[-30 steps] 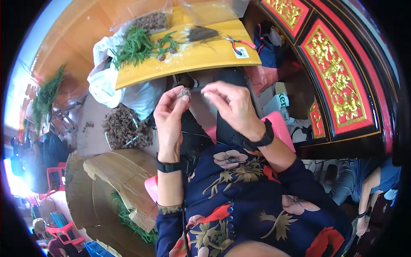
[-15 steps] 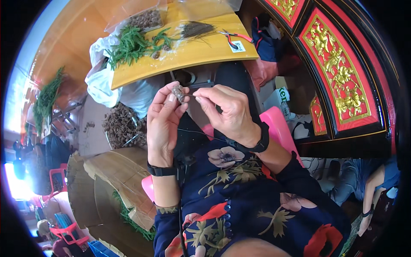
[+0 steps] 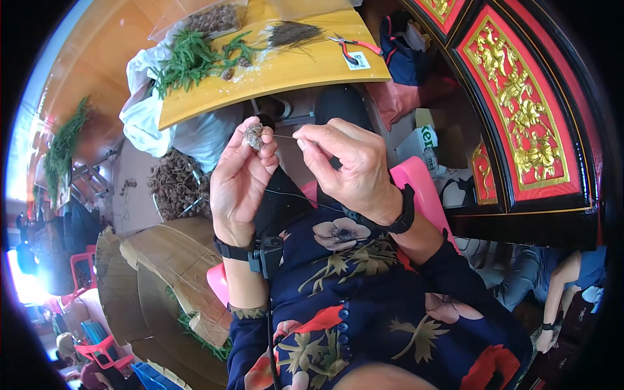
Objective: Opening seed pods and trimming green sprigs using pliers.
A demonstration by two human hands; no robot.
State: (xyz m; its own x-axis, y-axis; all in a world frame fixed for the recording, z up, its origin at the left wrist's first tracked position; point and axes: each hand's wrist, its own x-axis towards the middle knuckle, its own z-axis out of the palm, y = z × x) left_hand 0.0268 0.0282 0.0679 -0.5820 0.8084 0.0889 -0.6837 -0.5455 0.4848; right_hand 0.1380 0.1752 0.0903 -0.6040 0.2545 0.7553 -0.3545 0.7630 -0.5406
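Left hand raised above the lap, palm turned up, thumb and fingers pinching a small brown pine cone. Fingertips cover part of the cone; its far side cannot be seen. Right hand level with it and apart, thumb and forefinger closed on one end of a thin wire. Wire runs nearly straight between the hands; where it meets the cone is too fine to make out. Right hand's other fingers curl under, partly hidden behind the knuckles.

Beyond, a yellow surface: green sprigs at left, two loose cones beside them, a bundle of dark wires, red-handled pliers lying partly across a white card. Clear bag of cones at the back, cut off by the upper edge. White plastic bag hangs at the left side, its contents hidden.

Cardboard box lower left; greenery inside mostly covered by a flap. Far right, another person's forearm; whatever that person handles is unclear.
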